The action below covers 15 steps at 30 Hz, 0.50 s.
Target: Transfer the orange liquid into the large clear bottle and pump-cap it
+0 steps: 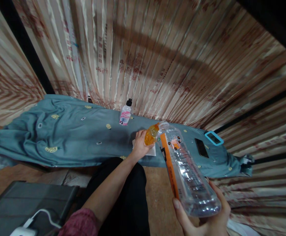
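My left hand [141, 146] is closed around a small see-through container [151, 135] with orange-yellow colour, held above the cloth. My right hand [208, 218] grips a large clear plastic bottle [190, 173] near its base. An orange and black label runs along this bottle, which is tilted with its neck pointing away from me toward the left hand. The bottle's mouth is up against the orange-yellow container, or overlaps it in view; I cannot tell which. Beneath my left hand lies a white sheet [152, 151], partly covered.
A green-grey patterned cloth [71, 137] covers the long narrow table. On it stand a black-capped bottle [125, 113] with a pink label, a dark phone [201, 148] and a blue-framed device [214, 138]. A dark box [32, 200] carries a white cable [46, 213].
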Tool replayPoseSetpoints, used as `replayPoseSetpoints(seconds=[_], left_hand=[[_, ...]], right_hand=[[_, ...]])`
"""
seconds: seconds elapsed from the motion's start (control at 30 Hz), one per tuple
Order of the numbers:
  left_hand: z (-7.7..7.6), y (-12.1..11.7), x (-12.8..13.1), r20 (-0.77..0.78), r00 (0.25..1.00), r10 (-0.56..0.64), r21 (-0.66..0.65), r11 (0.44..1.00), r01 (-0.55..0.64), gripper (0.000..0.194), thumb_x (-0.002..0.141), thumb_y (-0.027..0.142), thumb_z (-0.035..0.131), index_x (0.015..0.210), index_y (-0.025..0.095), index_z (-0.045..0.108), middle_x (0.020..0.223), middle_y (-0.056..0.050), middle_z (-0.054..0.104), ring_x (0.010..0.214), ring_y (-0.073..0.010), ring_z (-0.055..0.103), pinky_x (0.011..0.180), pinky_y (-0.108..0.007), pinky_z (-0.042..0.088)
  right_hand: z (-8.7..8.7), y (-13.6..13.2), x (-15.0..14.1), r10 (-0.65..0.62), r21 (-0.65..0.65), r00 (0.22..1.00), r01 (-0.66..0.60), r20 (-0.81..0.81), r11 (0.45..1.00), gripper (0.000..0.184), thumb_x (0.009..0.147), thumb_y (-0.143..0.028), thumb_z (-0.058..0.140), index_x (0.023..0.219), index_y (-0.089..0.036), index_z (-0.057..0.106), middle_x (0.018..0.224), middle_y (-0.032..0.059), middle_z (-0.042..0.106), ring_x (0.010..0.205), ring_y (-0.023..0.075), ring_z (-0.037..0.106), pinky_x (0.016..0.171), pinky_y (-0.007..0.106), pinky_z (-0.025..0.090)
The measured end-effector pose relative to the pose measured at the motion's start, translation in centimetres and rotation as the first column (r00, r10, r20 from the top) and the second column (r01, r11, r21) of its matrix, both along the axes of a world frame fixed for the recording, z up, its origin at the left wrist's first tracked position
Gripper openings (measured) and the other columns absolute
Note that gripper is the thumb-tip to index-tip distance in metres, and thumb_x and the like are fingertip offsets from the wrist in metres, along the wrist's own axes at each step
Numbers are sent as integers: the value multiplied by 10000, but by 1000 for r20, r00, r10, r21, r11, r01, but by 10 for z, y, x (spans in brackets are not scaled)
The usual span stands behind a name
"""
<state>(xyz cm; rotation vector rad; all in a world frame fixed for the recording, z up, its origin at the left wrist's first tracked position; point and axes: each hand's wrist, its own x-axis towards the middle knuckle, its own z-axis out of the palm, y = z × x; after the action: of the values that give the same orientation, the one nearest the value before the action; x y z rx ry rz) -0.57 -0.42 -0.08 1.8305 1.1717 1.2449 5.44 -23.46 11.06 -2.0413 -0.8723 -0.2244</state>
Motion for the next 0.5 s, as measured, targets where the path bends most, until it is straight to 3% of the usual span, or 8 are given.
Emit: replayPoseSetpoints(seconds=[0.13,0.3,0.5], left_hand=[[0,0,0,5,1000,-4,5,1000,4,568,623,174,762,1142,203,533,1172,-68,555,1120,-269,508,1032,-464,429],[2,-1,-1,-2,1000,-10,-13,1000,10,560,634,175,759,1145,170,531,1181,-88,556,1126,-272,500,1036,-453,424],[2,-1,-1,10,1000,-11,-13,1000,11,570,631,181,768,1150,190,533,1180,-78,556,1126,-274,506,1032,-467,425]], right_hand=[[-1,0,1,-11,5,1000,11,3,1000,1172,548,-877,598,1411,-103,424,1133,185,624,829,306,635,689,449,521],[-4,2,3,15,37,1000,-16,6,999,1228,525,-875,611,1405,-41,412,1187,242,597,899,357,627,733,489,496],[-3,1,1,-36,7,999,36,-9,999,1196,503,-884,608,1408,-123,432,1202,206,610,892,375,636,738,521,496]])
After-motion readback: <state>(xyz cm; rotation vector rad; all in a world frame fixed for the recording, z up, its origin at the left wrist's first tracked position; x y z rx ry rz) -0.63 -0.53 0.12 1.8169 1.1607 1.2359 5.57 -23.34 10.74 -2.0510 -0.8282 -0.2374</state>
